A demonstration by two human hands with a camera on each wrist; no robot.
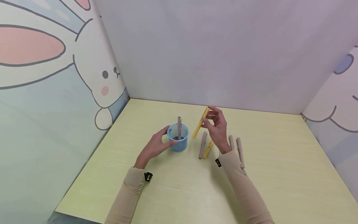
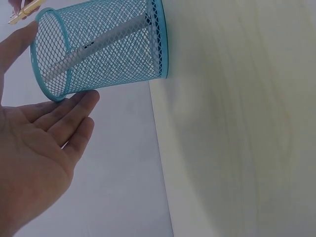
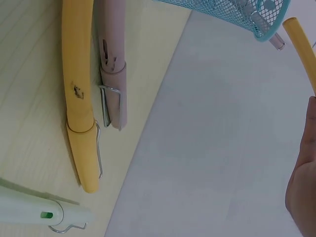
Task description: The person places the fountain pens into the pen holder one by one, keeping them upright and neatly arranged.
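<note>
A light-blue mesh pen cup (image 1: 180, 147) stands upright on the table with one greyish-mauve pen (image 1: 179, 124) leaning inside. My left hand (image 1: 156, 145) holds the cup near its rim, thumb on one side and fingers on the other. To the right of the cup, my right hand (image 1: 218, 128) pinches a yellow pen (image 1: 199, 127) above the table, slanted, its lower end nearer the cup. Below that hand lie a mauve pen (image 1: 202, 145) and another yellow pen (image 1: 208, 150). A pale green pen (image 3: 34, 208) shows in the right wrist view.
Two more mauve pens (image 1: 240, 151) lie right of the right forearm, one partly hidden by it. The pale yellow table (image 1: 279, 174) meets a plain back wall (image 1: 195, 62). Side walls with cartoon animals (image 1: 92, 68) border it left and right.
</note>
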